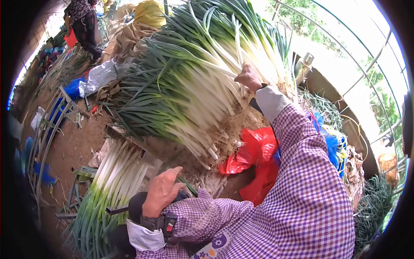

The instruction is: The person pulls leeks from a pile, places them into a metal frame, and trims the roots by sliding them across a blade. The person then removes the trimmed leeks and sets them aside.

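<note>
A large heap of green onions (194,82) with white stalks and muddy roots fills the middle. My right hand (248,77) reaches into the heap and closes on a few white stalks near the root end. My left hand (161,192) hovers lower down, fingers bent and empty, beside a smaller batch of green onions (112,181) lying in a metal frame (129,142). Both arms wear purple checked sleeves with grey cuffs.
A red plastic bag (254,159) lies under the heap. Blue string and yellow cord (336,142) sit at the right. Another person (84,23) stands at the far left among bags and sacks. Greenhouse hoops (371,64) arch on the right over bare dirt floor (69,146).
</note>
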Demonstrator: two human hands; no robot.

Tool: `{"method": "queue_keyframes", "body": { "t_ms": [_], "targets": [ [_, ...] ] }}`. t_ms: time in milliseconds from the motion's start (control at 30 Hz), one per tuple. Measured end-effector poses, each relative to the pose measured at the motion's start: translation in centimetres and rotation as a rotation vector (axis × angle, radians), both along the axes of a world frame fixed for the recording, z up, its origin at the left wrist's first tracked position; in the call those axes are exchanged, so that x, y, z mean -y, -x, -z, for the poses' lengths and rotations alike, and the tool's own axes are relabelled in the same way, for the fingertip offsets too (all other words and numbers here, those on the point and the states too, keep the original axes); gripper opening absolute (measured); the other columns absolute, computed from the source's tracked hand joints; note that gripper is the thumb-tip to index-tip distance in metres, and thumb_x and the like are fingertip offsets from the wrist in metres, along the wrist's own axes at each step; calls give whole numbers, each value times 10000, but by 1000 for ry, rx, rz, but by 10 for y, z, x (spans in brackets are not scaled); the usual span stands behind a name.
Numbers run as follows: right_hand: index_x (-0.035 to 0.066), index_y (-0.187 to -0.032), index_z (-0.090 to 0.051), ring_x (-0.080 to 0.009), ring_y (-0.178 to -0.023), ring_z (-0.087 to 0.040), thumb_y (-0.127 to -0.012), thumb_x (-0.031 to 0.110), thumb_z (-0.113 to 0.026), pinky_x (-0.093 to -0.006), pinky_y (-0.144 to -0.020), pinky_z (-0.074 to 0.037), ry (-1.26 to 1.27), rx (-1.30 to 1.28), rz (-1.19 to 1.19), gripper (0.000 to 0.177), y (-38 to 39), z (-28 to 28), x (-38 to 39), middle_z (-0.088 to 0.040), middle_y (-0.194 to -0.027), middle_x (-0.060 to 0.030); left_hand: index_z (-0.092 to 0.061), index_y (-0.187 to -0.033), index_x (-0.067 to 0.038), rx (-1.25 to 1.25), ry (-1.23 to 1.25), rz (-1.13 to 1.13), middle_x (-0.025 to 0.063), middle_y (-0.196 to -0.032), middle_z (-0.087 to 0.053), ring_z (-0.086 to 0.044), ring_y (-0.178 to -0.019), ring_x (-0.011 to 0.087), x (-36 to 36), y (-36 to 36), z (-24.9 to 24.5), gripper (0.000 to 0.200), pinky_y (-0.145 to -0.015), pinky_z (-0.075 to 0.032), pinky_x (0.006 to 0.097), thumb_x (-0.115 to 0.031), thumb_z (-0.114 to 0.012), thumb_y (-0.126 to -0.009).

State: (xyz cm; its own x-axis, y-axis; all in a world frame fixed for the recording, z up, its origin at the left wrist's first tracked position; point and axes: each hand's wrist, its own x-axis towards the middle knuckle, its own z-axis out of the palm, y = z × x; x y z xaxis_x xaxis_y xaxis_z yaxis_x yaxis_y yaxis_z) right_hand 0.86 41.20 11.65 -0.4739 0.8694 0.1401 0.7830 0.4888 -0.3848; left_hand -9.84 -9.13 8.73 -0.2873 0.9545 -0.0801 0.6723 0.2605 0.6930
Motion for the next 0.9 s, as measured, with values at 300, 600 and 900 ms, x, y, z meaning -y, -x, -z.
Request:
{"method": "queue_keyframes", "body": {
  "t_ms": [300,600,900],
  "targets": [
    [-3,-1235,-459,-433,-1069,-690,-699,223,-904,-479,-910,-564,90,-47,65,733,9,21,24,-699,-1082,-268,-623,-1304,8,-49,9,53,231,-1179,-685,-647,-1081,432,-6,-4,-10,504,-918,-522,475,-171,-745,-849],
    [2,-1578,-223,-384,-1038,-732,-887,-14,-600,-462,-886,-588,-127,162,157,788,19,61,40,-742,-1058,-240,-637,-1297,13,-39,43,21,225,-1248,-690,-654,-1151,406,-3,0,-5,545,-968,-526,437,-223,-772,-824],
    [-3,-1264,-443,-463,-1047,-701,-787,-21,-579,-543,-911,-541,-163,163,13,496,18,17,32,-711,-1045,-314,-624,-1300,-13,-81,-34,27,208,-1187,-690,-640,-1121,412,5,2,7,508,-929,-516,474,-238,-736,-859]
  ]
}}
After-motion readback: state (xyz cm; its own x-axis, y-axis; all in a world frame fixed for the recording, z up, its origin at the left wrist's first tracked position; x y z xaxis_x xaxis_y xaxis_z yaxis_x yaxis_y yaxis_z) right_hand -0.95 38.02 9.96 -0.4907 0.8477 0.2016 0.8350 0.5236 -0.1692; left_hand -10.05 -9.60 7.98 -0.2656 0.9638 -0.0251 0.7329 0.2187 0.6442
